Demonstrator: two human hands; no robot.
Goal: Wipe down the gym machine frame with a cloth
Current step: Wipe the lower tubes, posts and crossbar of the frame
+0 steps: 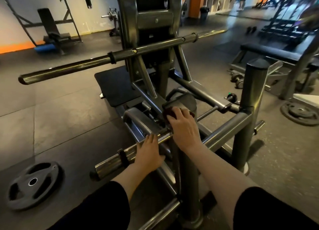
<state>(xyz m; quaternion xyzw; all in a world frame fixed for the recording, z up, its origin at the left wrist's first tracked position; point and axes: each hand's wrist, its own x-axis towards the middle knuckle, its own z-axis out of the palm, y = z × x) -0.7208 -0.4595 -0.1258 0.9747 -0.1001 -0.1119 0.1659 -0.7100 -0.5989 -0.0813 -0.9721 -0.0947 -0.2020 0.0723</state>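
Landmark: gym machine frame (222, 134), dark grey steel tubing, fills the middle of the view.
Floor (57, 105): dark rubber tiles under and around the frame.
Long bar (72, 68): crosses the frame's upright high up, its capped end sticking out to the left of the frame.
Bench (269, 52): black pad, to the right of the frame and behind it.
Post (253, 98): thick capped upright at the frame's right corner.
Foot pad (114, 86): black panel low on the frame's left side, behind the hands.
Weight plate (32, 185): flat on the floor, left of the frame and near its front end.
Second weight plate (300, 113): flat on the floor to the right of the frame.
Short chrome bar (112, 162): juts left from the frame's near cross tube; a black clip sits round it.
Bin (204, 12): dark, far behind the frame; contents not visible.
Left hand (150, 152): palm down on the short chrome bar, fingers straight and together, holding nothing.
Right hand (183, 124): on the frame's centre, just past the cross tube, fingers curled over the cloth and pressing it down.
Cloth (168, 112): dark red, mostly hidden under the right hand, lying against the frame's centre rail.
In the way: the long bar and the upright block the view beyond the frame.
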